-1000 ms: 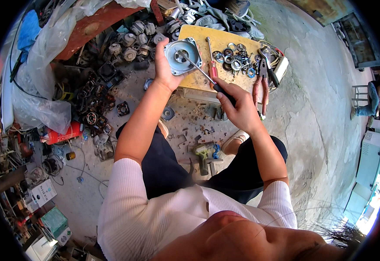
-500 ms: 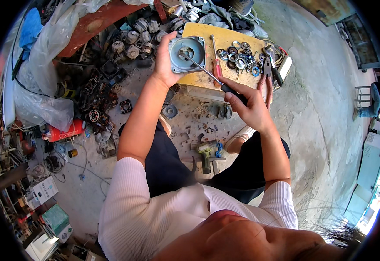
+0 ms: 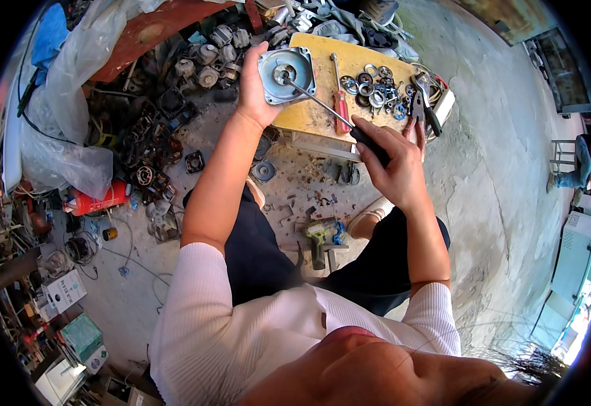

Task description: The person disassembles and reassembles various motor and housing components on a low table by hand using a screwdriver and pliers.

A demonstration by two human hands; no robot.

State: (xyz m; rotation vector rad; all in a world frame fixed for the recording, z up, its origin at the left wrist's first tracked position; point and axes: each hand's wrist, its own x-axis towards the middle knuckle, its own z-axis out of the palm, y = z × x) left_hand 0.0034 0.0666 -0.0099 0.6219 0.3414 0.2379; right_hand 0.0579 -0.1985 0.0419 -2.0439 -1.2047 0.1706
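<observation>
Right hand (image 3: 401,166) grips a screwdriver (image 3: 365,139), tip toward ten o'clock (handle toward four); left hand (image 3: 256,101) clasps a metal cover (image 3: 299,64).

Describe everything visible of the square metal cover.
The cover looks like bluish-grey metal, roughly square with small lugs at its corners. Its round, dished inside faces the camera, with a round socket at the centre. The left hand grips its left side, holding it up by the yellow table. The shaft of a black-handled screwdriver reaches into the socket; its tip's exact contact is unclear.
</observation>
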